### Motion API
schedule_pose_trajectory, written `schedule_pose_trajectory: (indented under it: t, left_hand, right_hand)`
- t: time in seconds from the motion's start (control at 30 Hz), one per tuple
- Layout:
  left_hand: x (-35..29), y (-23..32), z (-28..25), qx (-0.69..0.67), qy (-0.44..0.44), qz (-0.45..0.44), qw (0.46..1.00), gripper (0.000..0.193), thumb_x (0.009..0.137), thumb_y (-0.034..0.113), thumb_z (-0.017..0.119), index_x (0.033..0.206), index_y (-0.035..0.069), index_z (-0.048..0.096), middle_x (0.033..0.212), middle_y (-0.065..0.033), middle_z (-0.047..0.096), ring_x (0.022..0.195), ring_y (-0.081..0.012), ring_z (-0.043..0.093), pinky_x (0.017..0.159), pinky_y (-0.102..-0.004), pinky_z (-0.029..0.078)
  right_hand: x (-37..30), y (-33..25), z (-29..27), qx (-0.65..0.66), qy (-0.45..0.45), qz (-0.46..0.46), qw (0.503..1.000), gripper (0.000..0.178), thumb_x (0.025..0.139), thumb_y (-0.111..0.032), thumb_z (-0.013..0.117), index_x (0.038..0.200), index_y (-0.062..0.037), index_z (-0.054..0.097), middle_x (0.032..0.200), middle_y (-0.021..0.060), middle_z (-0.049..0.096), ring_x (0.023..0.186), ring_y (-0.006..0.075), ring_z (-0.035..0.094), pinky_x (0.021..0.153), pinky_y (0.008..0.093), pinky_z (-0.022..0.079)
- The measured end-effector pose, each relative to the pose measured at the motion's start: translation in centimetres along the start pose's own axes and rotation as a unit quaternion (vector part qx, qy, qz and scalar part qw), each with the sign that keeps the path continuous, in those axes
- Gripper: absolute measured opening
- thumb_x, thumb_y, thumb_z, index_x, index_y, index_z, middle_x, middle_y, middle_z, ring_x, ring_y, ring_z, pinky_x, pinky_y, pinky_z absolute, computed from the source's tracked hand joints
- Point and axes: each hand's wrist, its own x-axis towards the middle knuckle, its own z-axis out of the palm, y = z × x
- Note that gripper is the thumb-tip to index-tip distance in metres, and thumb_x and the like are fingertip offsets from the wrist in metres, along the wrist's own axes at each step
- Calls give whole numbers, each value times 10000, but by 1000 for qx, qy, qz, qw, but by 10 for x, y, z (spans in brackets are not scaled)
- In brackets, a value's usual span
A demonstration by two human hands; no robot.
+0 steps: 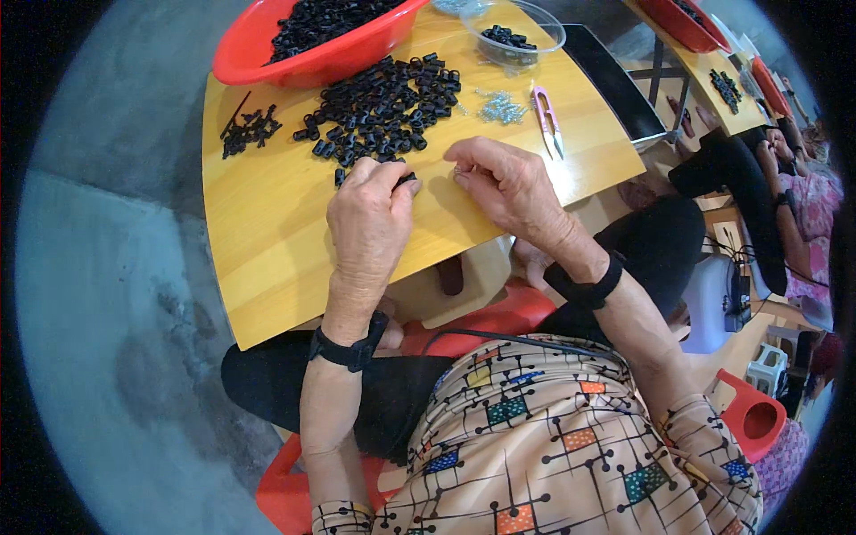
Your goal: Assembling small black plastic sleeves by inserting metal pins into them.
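Observation:
My left hand (367,209) is over the near side of the yellow table, its thumb and fingers closed on a small black plastic piece (405,179). A little to its right, my right hand (508,185) is held in a pinch. Whatever sits between its fingertips is too small to make out. Just beyond my left hand spreads a loose heap of black plastic pieces (383,107). Small clear, shiny parts (501,108) lie scattered beyond my right hand, beside pink-handled thread snips (547,120).
A red basin (334,67) full of black pieces stands at the far left. A clear plastic bowl (551,36) holds more. Thin black pieces (250,131) lie at the table's left. The yellow table's (276,294) edge curves near me. Another person (807,205) sits at the right.

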Motion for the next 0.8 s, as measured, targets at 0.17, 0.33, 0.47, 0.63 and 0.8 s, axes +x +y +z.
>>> schedule_pose_trajectory:
  t: [0.17, 0.33, 0.47, 0.63, 0.8]
  left_hand:
    - [-12, -3, -2, -172, 18, -3, 985, 125, 745, 41, 662, 864, 12, 637, 745, -96, 600, 644, -195, 592, 582, -277, 468]
    - [-20, 6, -6, -408, -85, -171, 893, 148, 831, 75, 630, 959, 3, 640, 823, -31, 639, 693, -71, 571, 644, -205, 470]
    - [-23, 2, -8, -460, -71, -166, 870, 166, 813, 58, 645, 970, 6, 637, 837, -28, 641, 707, -72, 577, 659, -204, 477]
    - [-23, 3, -11, -493, -75, -206, 842, 195, 768, 1, 669, 960, -2, 629, 851, -32, 641, 744, -85, 595, 698, -209, 495]
    - [-25, 4, -10, -540, -69, -208, 812, 195, 762, -23, 668, 951, -20, 622, 853, -50, 647, 751, -80, 603, 705, -204, 503]
  right_hand:
    - [-2, 6, 1, 147, -18, 144, 978, 146, 780, -49, 616, 923, -24, 614, 706, 49, 609, 667, 101, 578, 620, 251, 473]
    - [-3, 12, -10, 264, -5, 205, 943, 137, 800, -97, 644, 911, -17, 644, 730, -20, 609, 680, 42, 534, 625, 204, 451]
    - [-2, 7, -11, 267, -16, 196, 943, 137, 802, -114, 653, 902, -19, 649, 748, -26, 612, 695, 40, 537, 630, 193, 446]
    - [-6, -14, -8, 376, -7, 263, 888, 112, 786, -108, 671, 868, -32, 657, 767, -20, 619, 714, 45, 548, 644, 188, 444]
    - [-9, -21, 0, 341, -27, 248, 906, 123, 779, -104, 677, 873, -28, 655, 748, -19, 623, 700, 49, 550, 642, 194, 450]
